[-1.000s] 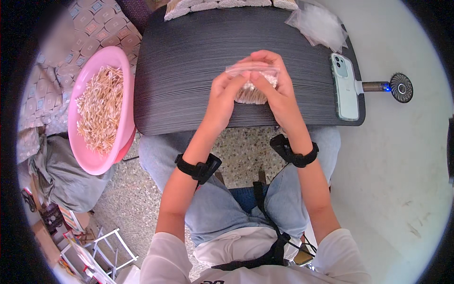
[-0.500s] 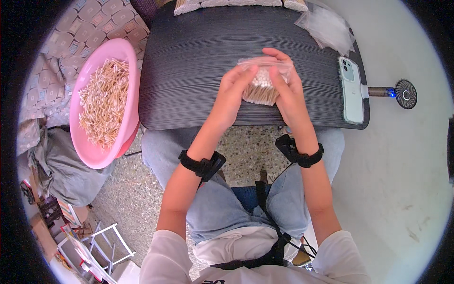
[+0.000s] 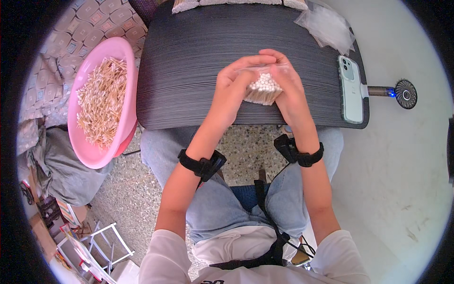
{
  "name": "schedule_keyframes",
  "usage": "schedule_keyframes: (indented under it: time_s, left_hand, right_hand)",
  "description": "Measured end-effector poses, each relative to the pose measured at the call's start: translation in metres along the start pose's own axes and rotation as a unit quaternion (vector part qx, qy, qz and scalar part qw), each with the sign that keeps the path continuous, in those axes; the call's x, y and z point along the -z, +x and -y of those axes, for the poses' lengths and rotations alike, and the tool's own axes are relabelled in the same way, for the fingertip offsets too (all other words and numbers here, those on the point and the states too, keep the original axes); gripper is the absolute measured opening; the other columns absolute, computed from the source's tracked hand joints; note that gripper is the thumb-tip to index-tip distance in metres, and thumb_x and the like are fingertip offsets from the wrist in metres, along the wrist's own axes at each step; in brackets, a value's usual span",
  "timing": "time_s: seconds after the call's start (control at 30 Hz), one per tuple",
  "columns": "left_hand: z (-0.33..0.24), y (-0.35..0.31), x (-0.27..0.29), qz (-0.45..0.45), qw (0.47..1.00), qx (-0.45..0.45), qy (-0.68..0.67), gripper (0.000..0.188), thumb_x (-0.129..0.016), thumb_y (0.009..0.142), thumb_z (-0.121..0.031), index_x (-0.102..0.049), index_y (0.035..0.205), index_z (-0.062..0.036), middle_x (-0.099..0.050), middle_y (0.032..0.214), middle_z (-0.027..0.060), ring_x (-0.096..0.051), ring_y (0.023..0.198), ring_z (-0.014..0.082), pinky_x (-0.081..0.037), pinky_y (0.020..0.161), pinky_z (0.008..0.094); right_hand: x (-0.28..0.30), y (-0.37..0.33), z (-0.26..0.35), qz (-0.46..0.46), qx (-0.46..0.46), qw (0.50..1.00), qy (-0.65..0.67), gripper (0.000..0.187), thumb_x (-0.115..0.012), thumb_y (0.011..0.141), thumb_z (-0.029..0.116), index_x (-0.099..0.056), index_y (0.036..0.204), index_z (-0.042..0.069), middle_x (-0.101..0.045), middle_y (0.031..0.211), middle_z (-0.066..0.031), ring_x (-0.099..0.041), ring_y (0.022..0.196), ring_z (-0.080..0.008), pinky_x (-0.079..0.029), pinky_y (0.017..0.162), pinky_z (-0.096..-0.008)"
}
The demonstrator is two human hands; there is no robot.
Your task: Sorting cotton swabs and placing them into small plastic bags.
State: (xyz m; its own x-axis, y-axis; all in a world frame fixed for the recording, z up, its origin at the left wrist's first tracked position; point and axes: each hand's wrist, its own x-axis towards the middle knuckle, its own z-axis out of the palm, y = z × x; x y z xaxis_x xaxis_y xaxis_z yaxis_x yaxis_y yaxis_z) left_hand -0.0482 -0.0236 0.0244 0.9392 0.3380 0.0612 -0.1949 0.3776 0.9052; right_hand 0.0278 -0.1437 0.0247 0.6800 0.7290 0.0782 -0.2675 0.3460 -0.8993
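A clear plastic bag packed with cotton swabs (image 3: 264,89) is held between my two hands above the near part of the dark table. My left hand (image 3: 235,84) grips its left side, thumb on the bag and fingers curled over the far side. From the right, my right hand (image 3: 289,84) closes on the same bag, its thumb near the bag's mouth. The white cotton tips face up between my thumbs, and the wooden sticks show through the bag's near side. My fingertips behind the bag are partly hidden.
A pink basin (image 3: 75,128) of loose cotton swabs (image 3: 103,102) stands left of the dark table (image 3: 189,61). Filled swab bags (image 3: 227,2) line the far edge. Flat clear bags (image 3: 328,28), a phone (image 3: 352,94) and a small fan (image 3: 405,93) are at the right.
My fingers have folded further over the bag's far side, and my thumbs have shifted at its mouth. The bag's top edge sits slightly lower, showing more of the cotton tips.
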Motion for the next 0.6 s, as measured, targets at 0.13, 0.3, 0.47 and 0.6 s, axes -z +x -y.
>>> schedule_keyframes:
  time_s: [0.13, 0.3, 0.47, 0.6]
  left_hand:
    - [0.000, -0.001, -0.006, -0.016, 1.000, 0.000, 0.001, 0.032, -0.050, 0.095, -0.013, -0.061, 0.122, 0.0019, -0.066, 0.115, 0.0112, -0.063, 0.104, 0.0146, -0.049, 0.092, 0.0280]
    - [0.003, 0.003, -0.005, -0.057, 0.996, -0.058, 0.027, 0.035, -0.047, 0.103, -0.023, -0.059, 0.124, 0.0015, -0.064, 0.119, 0.0105, -0.062, 0.107, 0.0152, -0.049, 0.093, 0.0287]
    - [0.004, 0.008, 0.002, -0.092, 0.993, -0.073, -0.023, 0.033, -0.048, 0.104, -0.026, -0.059, 0.124, -0.0017, -0.066, 0.115, 0.0080, -0.062, 0.102, 0.0115, -0.047, 0.092, 0.0262]
    - [-0.001, 0.008, 0.002, -0.118, 0.985, -0.121, 0.019, 0.037, -0.051, 0.103, -0.029, -0.059, 0.125, -0.0003, -0.066, 0.115, 0.0084, -0.061, 0.105, 0.0146, -0.044, 0.097, 0.0291]
  right_hand:
    - [-0.003, 0.001, 0.001, -0.019, -0.016, 1.000, 0.008, 0.040, -0.056, 0.099, 0.026, -0.048, 0.131, 0.004, -0.057, 0.116, -0.0037, -0.055, 0.107, -0.0108, -0.043, 0.093, -0.0256]
    - [-0.003, 0.000, -0.008, -0.045, 0.021, 0.997, -0.062, 0.044, -0.057, 0.100, 0.030, -0.047, 0.133, 0.003, -0.059, 0.115, -0.0039, -0.056, 0.105, -0.0108, -0.045, 0.092, -0.0265]
    - [-0.003, 0.000, -0.013, -0.024, 0.087, 0.987, -0.133, 0.041, -0.065, 0.096, 0.017, -0.051, 0.129, -0.002, -0.062, 0.119, -0.0077, -0.057, 0.106, -0.0096, -0.047, 0.089, -0.0257]
    - [0.000, -0.002, -0.007, -0.010, 0.036, 0.992, -0.121, 0.033, -0.065, 0.096, 0.016, -0.057, 0.121, -0.004, -0.066, 0.109, -0.0062, -0.061, 0.098, -0.0086, -0.048, 0.085, -0.0240]
